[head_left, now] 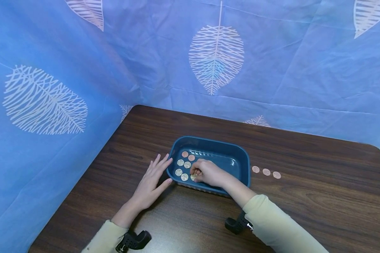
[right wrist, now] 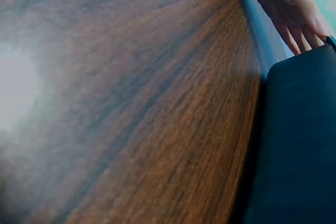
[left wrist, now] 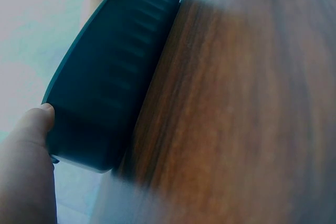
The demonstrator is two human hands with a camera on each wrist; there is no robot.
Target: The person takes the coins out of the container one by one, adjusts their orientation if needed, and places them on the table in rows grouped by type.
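A dark blue rectangular tray point(head_left: 223, 142) sits on the wooden table. Inside its left part, several coins lie in short rows: two copper coins point(head_left: 188, 156) at the far end, gold-coloured coins point(head_left: 184, 163) nearer. My right hand point(head_left: 209, 173) reaches in over the near wall, fingers bent, and pinches a gold-coloured coin point(head_left: 193, 177) at the end of the nearest row. Fingers spread and straight, my left hand point(head_left: 152, 186) rests against the tray's left end. In the left wrist view its thumb point(left wrist: 39, 121) touches the rim. The right wrist view hides the right fingers behind the tray wall point(right wrist: 302, 129).
Three copper coins point(head_left: 266, 172) lie in a line on the table right of the tray. Black wrist cameras point(head_left: 235, 225) hang below both sleeves. A blue cloth with white leaf prints point(head_left: 216, 58) hangs behind the table point(head_left: 320, 165) and along its left side.
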